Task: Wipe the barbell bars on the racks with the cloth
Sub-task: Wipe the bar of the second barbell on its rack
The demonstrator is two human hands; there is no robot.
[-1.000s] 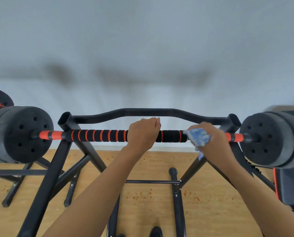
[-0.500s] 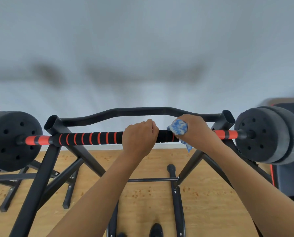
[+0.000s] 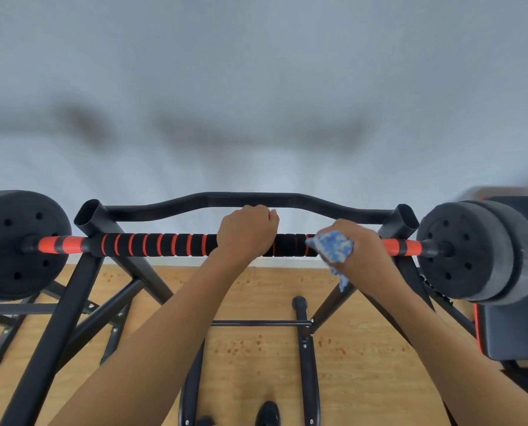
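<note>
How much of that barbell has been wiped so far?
No finished part shows. The right hand presses the blue cloth on the barbell bar near its right end, while the left hand grips the middle. The striped left stretch looks untouched.

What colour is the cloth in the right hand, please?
Mottled blue and white cloth, seen in the head view.

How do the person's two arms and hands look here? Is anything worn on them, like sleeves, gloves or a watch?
Both forearms are bare as far as the picture shows: no sleeve reaches into view. The left hand and the right hand wear no gloves. No watch, bracelet or ring shows on the visible parts of the wrists and fingers. The undersides of the hands are hidden, so nothing can be said of those.
</note>
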